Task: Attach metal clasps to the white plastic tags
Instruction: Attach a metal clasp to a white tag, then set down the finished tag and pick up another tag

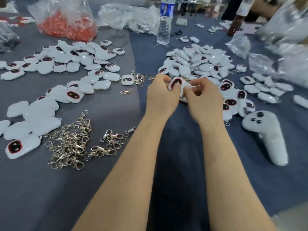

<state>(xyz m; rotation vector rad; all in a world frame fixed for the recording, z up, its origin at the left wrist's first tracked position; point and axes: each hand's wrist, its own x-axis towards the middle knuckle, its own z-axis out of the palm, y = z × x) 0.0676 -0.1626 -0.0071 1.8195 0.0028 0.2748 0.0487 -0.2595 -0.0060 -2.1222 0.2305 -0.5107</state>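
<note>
White tag point(175, 83) between curled left hand point(160, 95) and right hand point(202, 99)

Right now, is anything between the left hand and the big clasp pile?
Nothing visible blocks it. The left hand, gripping a white tag with the right hand, has only cloth and a few loose clasps between it and the clasp pile.
</note>
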